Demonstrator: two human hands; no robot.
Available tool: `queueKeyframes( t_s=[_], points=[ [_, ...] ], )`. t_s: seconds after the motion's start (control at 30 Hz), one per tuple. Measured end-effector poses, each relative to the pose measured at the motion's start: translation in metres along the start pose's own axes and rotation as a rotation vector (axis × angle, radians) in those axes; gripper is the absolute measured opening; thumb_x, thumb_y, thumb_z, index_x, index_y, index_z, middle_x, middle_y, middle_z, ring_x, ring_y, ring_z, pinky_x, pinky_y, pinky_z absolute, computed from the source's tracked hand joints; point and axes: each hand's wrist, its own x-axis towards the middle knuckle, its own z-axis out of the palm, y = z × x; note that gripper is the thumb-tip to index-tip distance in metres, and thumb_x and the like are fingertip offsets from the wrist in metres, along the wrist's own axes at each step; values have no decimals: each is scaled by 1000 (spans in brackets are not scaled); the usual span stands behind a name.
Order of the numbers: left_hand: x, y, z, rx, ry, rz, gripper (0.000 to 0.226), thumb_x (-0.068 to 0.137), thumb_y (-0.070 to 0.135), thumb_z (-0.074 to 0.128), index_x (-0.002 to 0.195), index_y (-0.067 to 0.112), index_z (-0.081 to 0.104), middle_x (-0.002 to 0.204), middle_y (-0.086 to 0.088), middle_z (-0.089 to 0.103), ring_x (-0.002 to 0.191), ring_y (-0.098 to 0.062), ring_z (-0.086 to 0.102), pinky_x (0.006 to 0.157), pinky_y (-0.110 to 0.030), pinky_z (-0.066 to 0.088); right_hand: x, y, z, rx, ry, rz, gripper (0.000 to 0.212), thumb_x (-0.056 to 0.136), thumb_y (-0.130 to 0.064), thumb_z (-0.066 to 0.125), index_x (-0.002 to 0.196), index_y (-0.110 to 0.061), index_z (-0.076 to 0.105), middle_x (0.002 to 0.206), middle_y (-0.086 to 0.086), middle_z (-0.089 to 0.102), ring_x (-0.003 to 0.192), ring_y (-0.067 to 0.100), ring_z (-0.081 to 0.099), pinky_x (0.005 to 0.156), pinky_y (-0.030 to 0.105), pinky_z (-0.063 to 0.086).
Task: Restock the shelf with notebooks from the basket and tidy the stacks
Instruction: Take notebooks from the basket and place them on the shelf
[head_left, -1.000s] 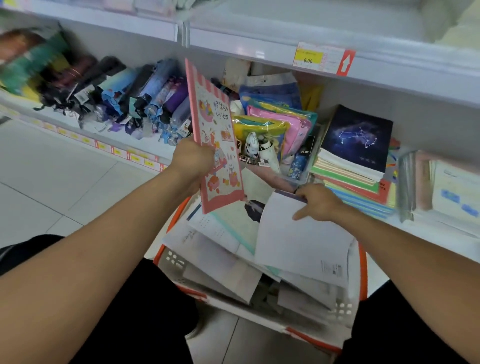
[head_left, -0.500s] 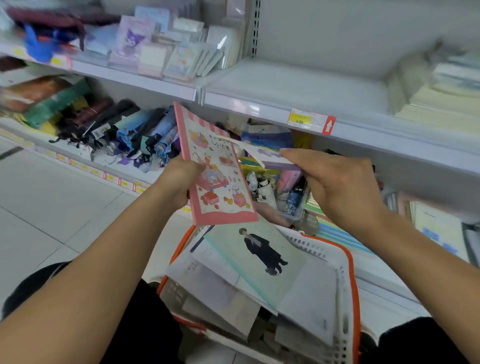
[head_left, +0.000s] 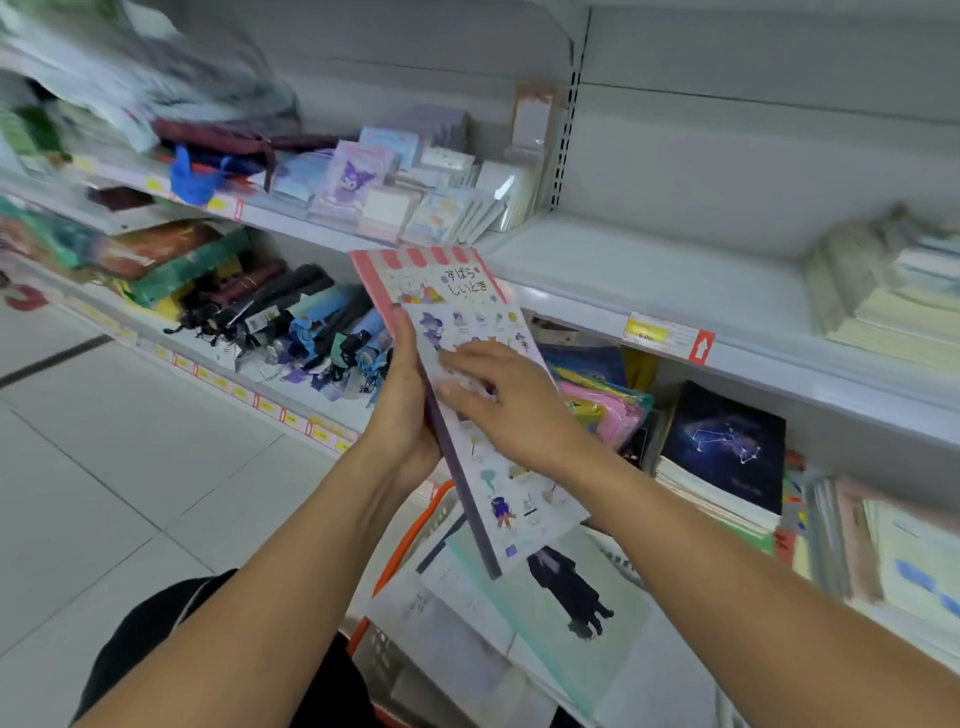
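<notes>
Presently held, raised before the shelving: two notebooks together, pink notebook (head_left: 431, 280) behind, white notebook (head_left: 498, 467) in front with a purple spine, tilted, lower corner hanging over the basket (head_left: 410, 540). Left hand (head_left: 402, 415) curled round the left edges of both, thumb on the front cover, fingers hidden behind. Right hand (head_left: 511, 405) laid flat on the white cover, fingers straight and spread, pressing, gripping nothing. Basket below, white mesh with orange rim, filled with loose notebooks; topmost a pale green cover (head_left: 566, 597) bearing a dark-clothed figure. Middle shelf (head_left: 649, 275) at right mostly bare, yellow price tag (head_left: 645, 332) with a red arrow on its front edge; pale stack (head_left: 883, 312) at far right, blurred. Lower shelf at right: notebook stack topped by a dark starry cover (head_left: 727, 447), further blurred stacks beside it. Pink and yellow pouches (head_left: 608, 410) just behind the right hand. Folded umbrellas (head_left: 291, 322) on the lower shelf at left. Small character notepads (head_left: 384, 182) on the upper left shelf. White tiled floor (head_left: 104, 467) at left.
</notes>
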Motion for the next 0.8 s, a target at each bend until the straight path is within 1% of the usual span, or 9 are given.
queueKeyframes(
  t_s=[0.1,0.2,0.27,0.37,0.47,0.6,0.7,0.73,0.8],
  points=[
    [1,11,-6,86,70,38,35,91,32,64,111,3,67,108,-18,70,94,-29,71,73,-36,59,1,1,7,-157,-64,-109,47,98,-52,49,142,-37,51,151,-16,45,128,17,38,108,25,29],
    [2,16,-10,120,206,130,18,95,22,61,109,12,67,100,-11,74,83,-26,74,63,-35,60,0,2,-8,-64,33,-92,58,92,-39,67,146,-34,45,154,-15,39,135,11,32,108,18,24],
    [3,22,-13,188,264,232,23,96,23,60,118,19,62,104,-5,74,85,-23,74,67,-40,61,-1,16,-29,-26,178,65,79,80,-41,79,148,-31,40,151,-11,39,136,10,33,109,24,27],
    [6,33,-19,345,213,385,30,95,23,62,125,20,58,111,-2,73,93,-23,72,75,-43,60,-5,43,-64,360,111,351,104,70,-47,86,153,-27,28,150,-9,44,136,16,45,110,42,41],
    [10,38,-15,398,115,404,31,94,22,62,124,14,60,109,-5,73,93,-25,72,73,-41,61,-13,63,-78,667,6,273,75,79,-30,80,144,-19,43,128,-2,68,120,22,64,98,44,53],
    [18,26,-9,306,119,348,31,94,26,63,120,9,65,106,-10,74,92,-30,72,73,-43,60,-28,68,-79,678,70,194,44,85,-18,71,127,-15,58,114,5,74,105,23,72,83,35,59],
    [22,16,-4,266,136,325,28,92,28,65,113,10,68,104,-11,74,91,-31,72,76,-46,59,-35,72,-77,745,137,197,31,93,-7,64,123,-12,61,105,7,76,87,16,75,59,21,57],
    [23,13,-2,284,134,333,24,92,28,65,110,12,69,102,-10,75,90,-30,72,77,-46,59,-37,73,-74,747,150,193,30,93,-6,63,122,-12,62,106,6,76,85,14,75,56,19,55],
    [25,5,-2,391,102,409,17,92,28,64,106,20,69,103,-6,75,91,-26,72,77,-43,59,-40,78,-66,748,188,195,30,93,-6,64,121,-16,63,113,4,75,95,16,74,69,26,60]
  ],
)
